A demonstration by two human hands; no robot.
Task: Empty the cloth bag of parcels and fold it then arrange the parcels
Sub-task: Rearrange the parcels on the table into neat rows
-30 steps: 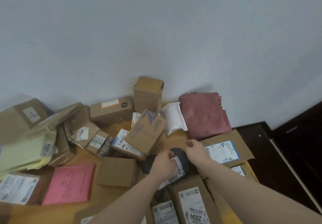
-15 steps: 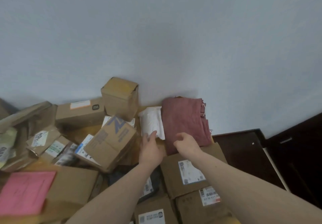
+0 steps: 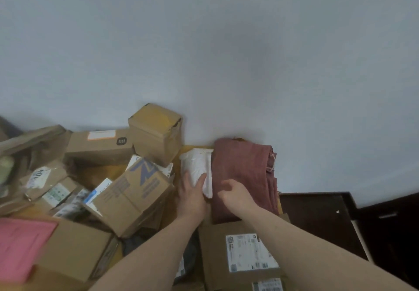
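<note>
The folded dusty-red cloth bag [image 3: 246, 166] lies against the wall at the back of the wooden table. A white soft parcel [image 3: 196, 166] lies just left of it. My left hand [image 3: 191, 196] rests flat on the white parcel's near end, fingers apart. My right hand [image 3: 235, 196] hovers with curled fingers over the cloth bag's near left part, and I cannot tell if it grips the cloth. Cardboard parcels lie all around, among them a tilted box with a blue Z mark [image 3: 133, 196] and a flat labelled box [image 3: 247, 254] under my right forearm.
An upright brown box [image 3: 156, 132] and a long box with a logo [image 3: 99, 145] stand by the wall [image 3: 204, 52]. A pink envelope [image 3: 21, 245] lies at the left edge. Dark furniture [image 3: 340, 218] sits right of the table. A dark parcel [image 3: 188, 256] lies under my left forearm.
Both hands have moved away from the dark labelled parcel towards the wall. The left hand has come down onto the white parcel, the right has reached the cloth bag.
</note>
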